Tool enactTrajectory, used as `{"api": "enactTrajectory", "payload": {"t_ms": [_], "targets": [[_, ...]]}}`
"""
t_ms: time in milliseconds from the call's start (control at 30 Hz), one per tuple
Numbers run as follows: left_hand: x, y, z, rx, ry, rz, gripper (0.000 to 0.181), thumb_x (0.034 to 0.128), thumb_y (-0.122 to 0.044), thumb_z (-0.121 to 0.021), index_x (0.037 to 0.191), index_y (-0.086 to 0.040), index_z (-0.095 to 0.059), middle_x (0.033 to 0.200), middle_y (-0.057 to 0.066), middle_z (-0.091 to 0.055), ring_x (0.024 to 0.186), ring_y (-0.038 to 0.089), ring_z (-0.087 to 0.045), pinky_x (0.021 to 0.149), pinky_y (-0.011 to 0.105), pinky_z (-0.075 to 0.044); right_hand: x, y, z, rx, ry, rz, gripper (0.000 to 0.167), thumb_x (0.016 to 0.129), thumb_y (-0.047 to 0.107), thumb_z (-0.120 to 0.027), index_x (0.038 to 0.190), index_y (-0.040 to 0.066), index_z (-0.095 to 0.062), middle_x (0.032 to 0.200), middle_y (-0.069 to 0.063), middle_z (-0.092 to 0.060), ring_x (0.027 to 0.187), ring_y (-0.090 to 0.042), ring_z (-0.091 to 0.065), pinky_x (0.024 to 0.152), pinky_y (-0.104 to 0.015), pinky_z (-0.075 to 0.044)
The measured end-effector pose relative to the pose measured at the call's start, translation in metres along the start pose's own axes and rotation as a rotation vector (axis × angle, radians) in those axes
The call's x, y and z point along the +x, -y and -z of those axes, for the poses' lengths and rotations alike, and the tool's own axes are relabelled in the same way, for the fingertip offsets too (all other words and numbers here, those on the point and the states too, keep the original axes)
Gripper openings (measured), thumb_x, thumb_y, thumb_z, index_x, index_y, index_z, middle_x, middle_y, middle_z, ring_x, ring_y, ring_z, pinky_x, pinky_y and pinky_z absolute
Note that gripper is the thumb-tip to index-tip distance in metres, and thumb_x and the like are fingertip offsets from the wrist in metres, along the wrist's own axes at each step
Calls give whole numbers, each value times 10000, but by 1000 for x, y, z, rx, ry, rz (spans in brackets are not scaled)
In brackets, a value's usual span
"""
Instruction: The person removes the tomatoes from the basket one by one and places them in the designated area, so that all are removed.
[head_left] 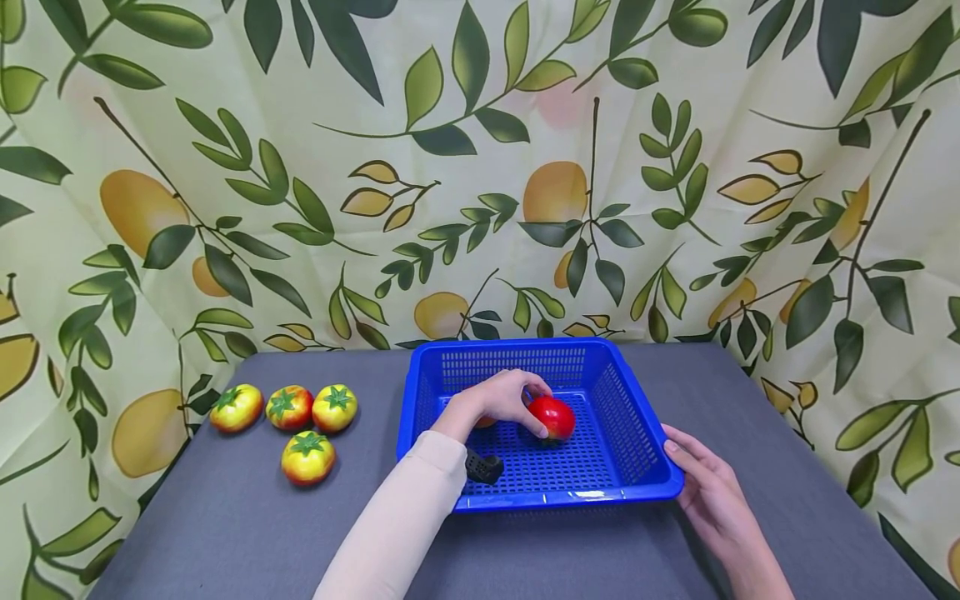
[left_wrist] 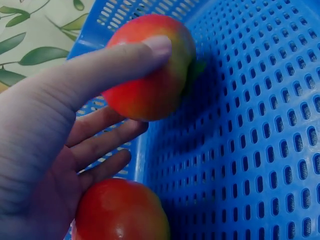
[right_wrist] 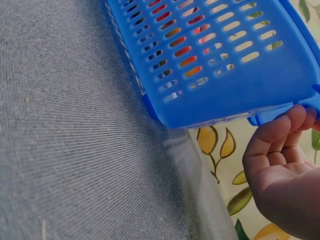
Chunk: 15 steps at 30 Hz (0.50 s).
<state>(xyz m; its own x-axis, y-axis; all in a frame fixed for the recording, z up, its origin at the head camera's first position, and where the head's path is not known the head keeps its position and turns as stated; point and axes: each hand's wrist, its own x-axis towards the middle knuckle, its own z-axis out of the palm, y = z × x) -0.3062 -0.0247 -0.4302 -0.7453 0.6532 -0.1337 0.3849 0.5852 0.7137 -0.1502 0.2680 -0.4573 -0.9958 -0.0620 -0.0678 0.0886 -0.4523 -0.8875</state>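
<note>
In the head view my left hand (head_left: 501,397) grips a red tomato (head_left: 557,418) inside the blue plastic basket (head_left: 570,498). The left wrist view has the thumb across this tomato (left_wrist: 147,95), with fingers on its other side and its green leafy top facing the basket floor. A second red tomato (left_wrist: 122,212) lies in the basket below that hand; from the head it is mostly hidden behind the wrist. My right hand (head_left: 708,487) holds the basket's rim at the right front corner, and the right wrist view shows its curled fingers (right_wrist: 277,132) at the rim.
Several yellow-red tomatoes with green tops, one of them the nearest tomato (head_left: 308,458), lie on the grey tabletop (head_left: 225,533) left of the basket. A leaf-and-fruit patterned cloth (head_left: 480,250) hangs behind and along the sides. A black band piece (head_left: 483,467) is at the left wrist.
</note>
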Motion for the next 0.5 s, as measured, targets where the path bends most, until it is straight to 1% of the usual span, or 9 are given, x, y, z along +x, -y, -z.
{"api": "enactTrajectory", "payload": {"t_ms": [67,200,500], "targets": [[0,1,1,1,-17,-6,550,724,-328,-887,1213,-218,-659,1134,-50,-619,1004,140,-575,827,318,-492,0,0,0,-5,2,2,240,1042,118,-500,1166,172,-698,1118,-64,-698,972,-183,-680,797,-334,-556],[1,0,2,4,-44,-19,560,730,-368,-875,1218,-218,-646,1161,-27,-608,1063,190,-565,830,325,-492,1,1,-1,2,-2,-2,236,1039,120,-508,1163,170,-702,1117,-64,-699,969,-182,-681,797,-334,-556],[1,-1,2,-13,-62,-24,565,737,-377,-867,1231,-224,-638,1223,-4,-594,1130,228,-539,849,341,-490,1,1,-1,-4,-19,-13,229,1037,128,-515,1149,176,-709,1107,-58,-703,953,-178,-684,783,-327,-560]]}}
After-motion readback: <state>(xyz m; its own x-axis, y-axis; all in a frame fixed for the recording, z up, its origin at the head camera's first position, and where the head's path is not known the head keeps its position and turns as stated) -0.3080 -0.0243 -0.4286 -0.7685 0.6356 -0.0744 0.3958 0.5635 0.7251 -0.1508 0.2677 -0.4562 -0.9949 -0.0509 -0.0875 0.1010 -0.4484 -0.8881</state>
